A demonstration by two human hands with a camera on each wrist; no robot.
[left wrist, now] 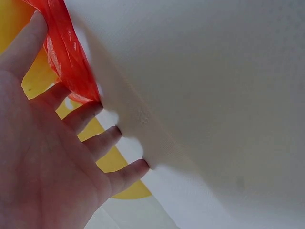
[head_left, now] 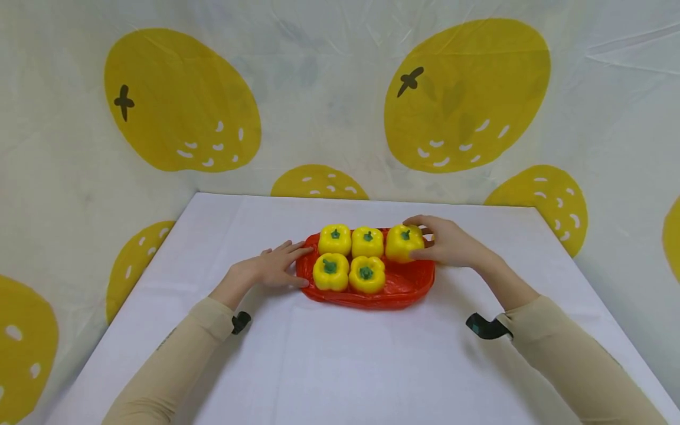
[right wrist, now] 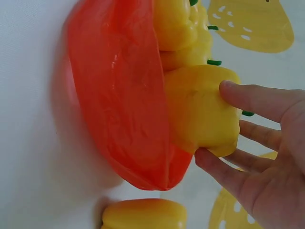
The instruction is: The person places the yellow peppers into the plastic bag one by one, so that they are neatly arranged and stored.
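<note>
In the head view, several yellow bell peppers (head_left: pixel 332 272) with green stems stand in two rows inside a glossy red oval tray (head_left: pixel 408 291) whose side looks like crinkled plastic. My right hand (head_left: pixel 451 242) grips a yellow bell pepper (head_left: pixel 402 243) at the tray's back right corner. Seen from the right wrist, thumb and fingers reach round that pepper's side, and its lower part is behind the tray wall. My left hand (head_left: pixel 272 267) rests at the tray's left end, fingers spread and fairly straight, thumb against the red rim.
Another yellow bell pepper (right wrist: pixel 143 213) lies outside the tray, beyond its right end, in the right wrist view. A white cloth covers the table (head_left: pixel 340 366). Behind it hangs a pale curtain (head_left: pixel 324 106) printed with large yellow fruit.
</note>
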